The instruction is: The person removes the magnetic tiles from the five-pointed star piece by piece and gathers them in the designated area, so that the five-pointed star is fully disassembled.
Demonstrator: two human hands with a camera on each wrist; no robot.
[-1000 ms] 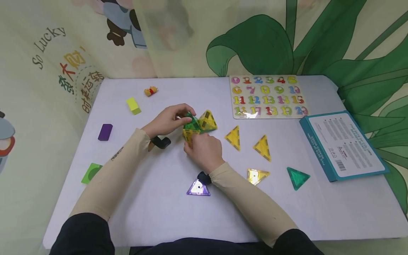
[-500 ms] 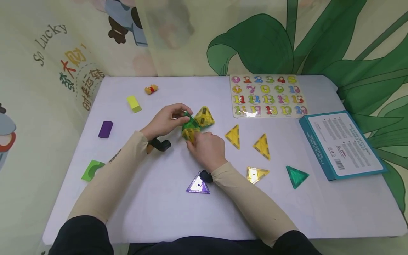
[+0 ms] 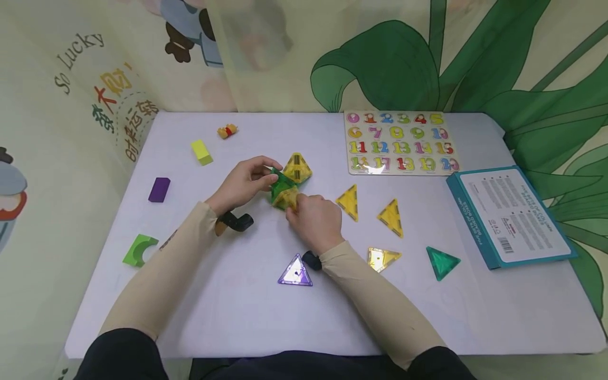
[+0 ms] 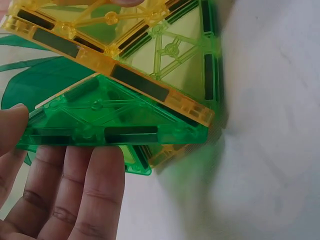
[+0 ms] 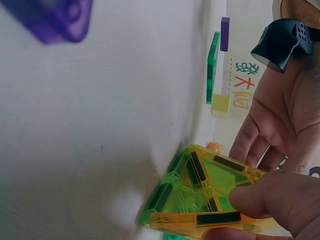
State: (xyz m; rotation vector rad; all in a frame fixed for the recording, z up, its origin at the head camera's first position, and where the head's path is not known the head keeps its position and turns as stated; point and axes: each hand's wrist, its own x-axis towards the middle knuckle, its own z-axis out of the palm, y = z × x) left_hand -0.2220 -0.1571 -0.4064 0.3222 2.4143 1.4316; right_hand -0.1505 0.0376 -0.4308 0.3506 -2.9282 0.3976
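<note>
1. Head view's looking bright and pretty even, with the white table [image 3: 237, 316] glowing pale.
2. Glare's popping at 7 o'clock on the number board [image 3: 401, 141], and hot spots are showing on the purple tile [image 3: 295, 273] at 6 and a loose yellow tile [image 3: 382, 258] at 4.
3. Soft shadow's hugging the left sleeve [image 3: 149, 279], 4 o'clock side.
4. Left wrist cam's running dimmer; greenish shadow's spreading at 5 o'clock, past the green tile [image 4: 117, 117].
5. Right wrist cam's going greyish, purple tile's blurring around 10:30.

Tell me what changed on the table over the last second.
The tile build turned counterclockwise seen from above: its far yellow part swung left, its near yellow part right. The right hand shifted right, the left hand slightly left; both kept hold. The loose triangles and number board stayed put.
</note>
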